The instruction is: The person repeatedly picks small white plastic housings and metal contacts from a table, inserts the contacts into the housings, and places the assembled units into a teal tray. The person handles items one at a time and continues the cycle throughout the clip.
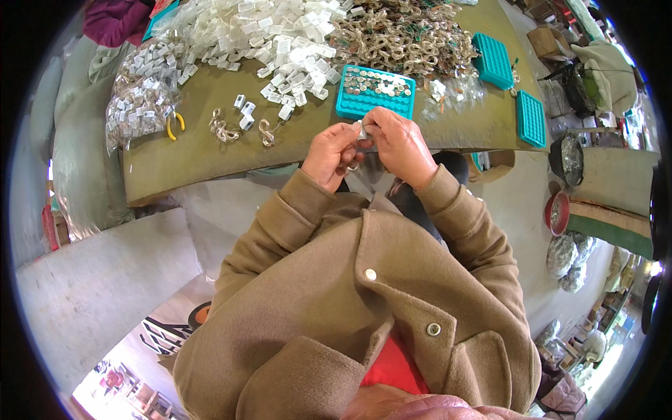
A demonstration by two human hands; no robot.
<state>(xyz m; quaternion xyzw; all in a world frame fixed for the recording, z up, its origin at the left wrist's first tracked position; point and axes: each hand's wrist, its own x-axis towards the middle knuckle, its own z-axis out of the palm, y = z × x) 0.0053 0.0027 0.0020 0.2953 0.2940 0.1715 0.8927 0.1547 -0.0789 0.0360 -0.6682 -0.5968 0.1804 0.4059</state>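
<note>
Just off the table's near edge, my left hand (327, 155) and my right hand (402, 145) meet, fingers closed. Both pinch a small white plastic case (361, 130), mostly hidden by the fingertips. Below it, a bit of pale wire (352, 166) shows by my left fingers. Right behind the hands lies a teal tray (374, 105) holding rows of small round silvery pieces (364, 78). To the left on the table are two coiled wire bundles, one a pale coil (224, 127), with several white plastic cases (246, 115) near them.
Heaps of white plastic cases (280, 42) and coiled wires (406, 38) cover the far table (189, 157). At left lie a filled clear bag (143, 98) and yellow-handled pliers (175, 126). Two more teal trays, one a nearer tray (531, 119), are at right. A cardboard box (493, 166) stands below.
</note>
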